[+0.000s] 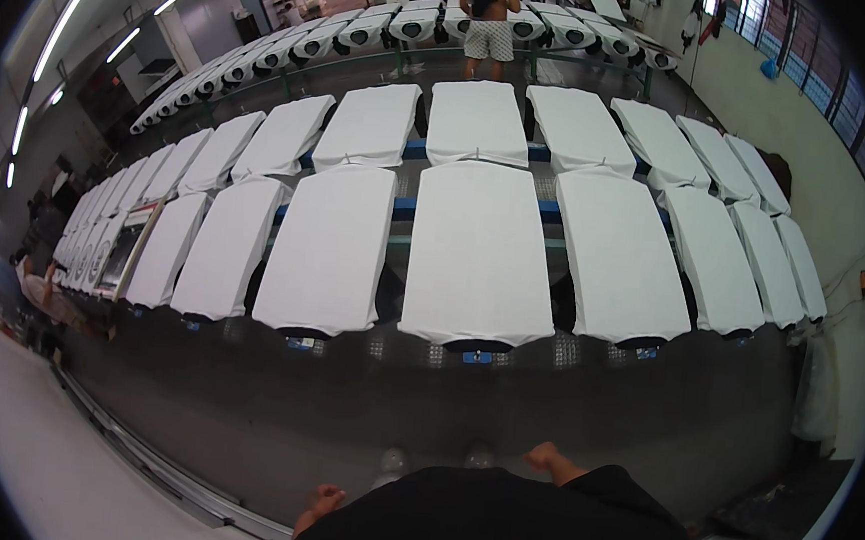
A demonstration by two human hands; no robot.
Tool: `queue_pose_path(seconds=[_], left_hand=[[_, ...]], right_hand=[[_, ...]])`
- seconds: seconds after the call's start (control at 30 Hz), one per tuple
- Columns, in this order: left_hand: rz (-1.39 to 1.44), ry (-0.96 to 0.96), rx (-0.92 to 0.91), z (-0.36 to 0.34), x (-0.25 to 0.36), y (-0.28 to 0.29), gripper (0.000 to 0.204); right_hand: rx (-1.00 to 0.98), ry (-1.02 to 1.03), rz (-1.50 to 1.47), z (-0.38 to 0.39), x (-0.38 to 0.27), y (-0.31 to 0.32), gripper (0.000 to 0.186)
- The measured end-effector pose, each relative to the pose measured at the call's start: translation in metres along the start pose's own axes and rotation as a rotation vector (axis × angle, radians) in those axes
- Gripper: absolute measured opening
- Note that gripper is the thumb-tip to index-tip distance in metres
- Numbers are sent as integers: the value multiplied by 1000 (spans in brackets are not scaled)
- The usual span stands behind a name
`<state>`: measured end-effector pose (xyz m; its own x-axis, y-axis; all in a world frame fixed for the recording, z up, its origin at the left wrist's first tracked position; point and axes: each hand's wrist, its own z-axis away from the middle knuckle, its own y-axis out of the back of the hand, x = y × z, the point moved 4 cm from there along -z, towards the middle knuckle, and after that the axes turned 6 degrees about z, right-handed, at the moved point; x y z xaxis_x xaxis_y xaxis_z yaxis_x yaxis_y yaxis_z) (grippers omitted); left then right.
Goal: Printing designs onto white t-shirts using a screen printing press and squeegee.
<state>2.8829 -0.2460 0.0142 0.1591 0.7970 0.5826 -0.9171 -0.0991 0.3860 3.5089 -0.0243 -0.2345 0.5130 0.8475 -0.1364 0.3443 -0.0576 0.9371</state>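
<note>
Here you stand, left hand (322, 499) and right hand (543, 456) low and apart, nothing visible in either; how far they close, I can't tell. Across the floor (424, 395), white garments (480, 253) lie over flat boards (472, 346), likely keeping cloth smooth, paired rows presumably reachable from both sides. Beyond, a co-worker (489, 41).

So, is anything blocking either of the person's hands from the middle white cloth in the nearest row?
Nothing visible is. Between the left hand or right hand and that white cloth, the view shows only dark floor; neither hand touches the cloth.
</note>
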Motion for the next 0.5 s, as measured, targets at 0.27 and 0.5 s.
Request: queue_pose_path(seconds=[0.27,0.5], left_hand=[[236,64,-10,-28,-125,37,45],[354,128,177,-47,-259,137,46]], right_hand=[[-1055,-865,-454,-215,-62,49,32],[-940,-890,-616,-344,-146,9,33]])
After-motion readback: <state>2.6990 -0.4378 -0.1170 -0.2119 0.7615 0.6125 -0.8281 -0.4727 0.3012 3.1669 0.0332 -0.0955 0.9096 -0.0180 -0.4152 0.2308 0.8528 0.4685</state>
